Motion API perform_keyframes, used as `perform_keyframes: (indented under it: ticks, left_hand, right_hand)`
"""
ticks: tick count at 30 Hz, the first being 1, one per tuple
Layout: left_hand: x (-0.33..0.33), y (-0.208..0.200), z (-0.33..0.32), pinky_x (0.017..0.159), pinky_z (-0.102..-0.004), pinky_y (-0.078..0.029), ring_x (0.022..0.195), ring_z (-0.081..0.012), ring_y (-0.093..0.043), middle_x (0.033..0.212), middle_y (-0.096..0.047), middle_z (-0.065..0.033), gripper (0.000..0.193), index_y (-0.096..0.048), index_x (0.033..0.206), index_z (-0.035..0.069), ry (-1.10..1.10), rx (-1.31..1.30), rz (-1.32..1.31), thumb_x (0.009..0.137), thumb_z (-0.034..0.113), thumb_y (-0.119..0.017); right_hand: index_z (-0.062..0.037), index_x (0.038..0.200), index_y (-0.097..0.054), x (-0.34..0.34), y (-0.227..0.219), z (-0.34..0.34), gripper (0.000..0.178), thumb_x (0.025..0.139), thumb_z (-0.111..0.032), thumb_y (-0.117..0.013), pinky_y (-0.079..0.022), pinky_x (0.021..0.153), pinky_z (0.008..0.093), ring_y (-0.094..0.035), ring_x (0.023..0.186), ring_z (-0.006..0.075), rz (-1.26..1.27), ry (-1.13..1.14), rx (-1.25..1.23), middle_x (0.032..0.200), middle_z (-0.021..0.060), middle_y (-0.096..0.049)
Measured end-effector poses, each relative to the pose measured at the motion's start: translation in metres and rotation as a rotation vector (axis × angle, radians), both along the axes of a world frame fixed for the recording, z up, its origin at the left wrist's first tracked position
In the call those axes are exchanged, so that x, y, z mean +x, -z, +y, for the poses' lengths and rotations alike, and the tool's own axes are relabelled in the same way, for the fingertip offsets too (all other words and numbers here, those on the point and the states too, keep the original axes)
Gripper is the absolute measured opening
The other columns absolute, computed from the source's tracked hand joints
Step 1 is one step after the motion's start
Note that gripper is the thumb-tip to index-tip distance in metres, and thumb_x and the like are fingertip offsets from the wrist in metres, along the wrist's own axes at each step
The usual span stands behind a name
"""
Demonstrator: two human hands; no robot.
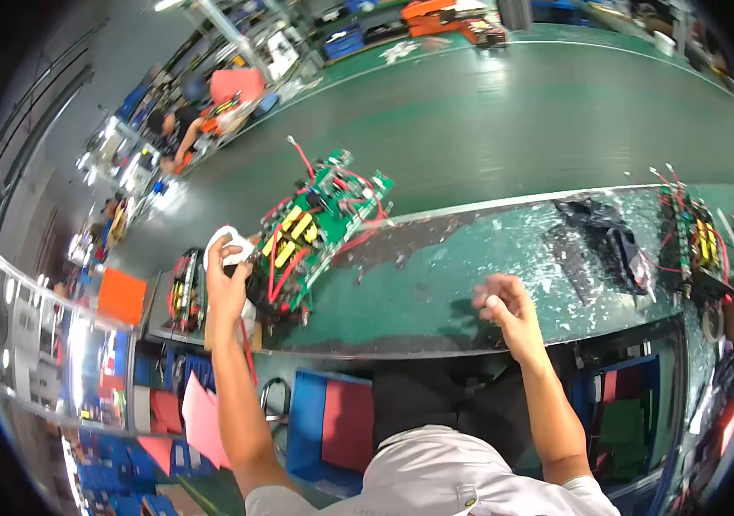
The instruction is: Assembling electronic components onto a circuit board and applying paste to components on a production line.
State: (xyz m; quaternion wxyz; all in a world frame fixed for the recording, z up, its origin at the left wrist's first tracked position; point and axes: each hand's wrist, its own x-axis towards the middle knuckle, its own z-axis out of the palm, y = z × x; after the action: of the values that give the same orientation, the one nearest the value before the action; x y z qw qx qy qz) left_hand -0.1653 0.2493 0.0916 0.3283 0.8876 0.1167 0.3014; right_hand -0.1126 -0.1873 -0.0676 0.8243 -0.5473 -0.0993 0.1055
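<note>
A green circuit board [320,224] with yellow-wrapped coils and red wires lies at an angle across the bench edge and belt, left of centre. At its near left end, my left hand [228,275] is closed, fingers bent over a white object [240,245] whose kind is unclear. The hand itself hides what its fingertips grip. My right hand [515,316] hovers over the bench [410,301], fingers loosely bent and apart, holding nothing. Its fingertips are smeared by motion.
Another board [185,292] stands left of my left hand; a third board [698,245] is at the far right, beside crumpled black plastic [612,245]. The green belt [505,120] runs behind the bench. A blue bin [305,430] sits below the front edge. A person [179,138] works at the far left.
</note>
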Motion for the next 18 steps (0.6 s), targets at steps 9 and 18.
perform_keyframes:
  ticks: [9, 18]
  left_hand:
    - [0.078, 0.037, -0.088, 0.107, -0.0347, -0.039, 0.128, -0.0248, -0.052, 0.13, -0.056, -0.0141, 0.072, -0.044, 0.142, 0.0, 0.583, -0.176, 0.24, 0.071, -0.004, -0.054]
    - [0.118, 0.091, -0.101, 0.104, -0.0359, -0.043, 0.123, -0.0225, -0.052, 0.127, -0.056, -0.0144, 0.069, -0.043, 0.143, 0.001, 0.79, -0.28, 0.315, 0.076, -0.006, -0.056]
  right_hand:
    - [-0.0046, 0.146, -0.041, 0.016, -0.054, -0.02, 0.053, 0.101, -0.024, -0.062, -0.058, 0.076, 0.0316, -0.069, 0.087, 0.0189, 0.231, 0.049, 0.083, 0.104, 0.0109, -0.063]
    - [-0.0031, 0.135, -0.054, -0.012, -0.02, -0.03, 0.044, 0.098, -0.023, -0.067, -0.054, 0.071, 0.0309, -0.065, 0.085, 0.015, -0.016, 0.389, -0.586, 0.099, 0.0086, -0.064]
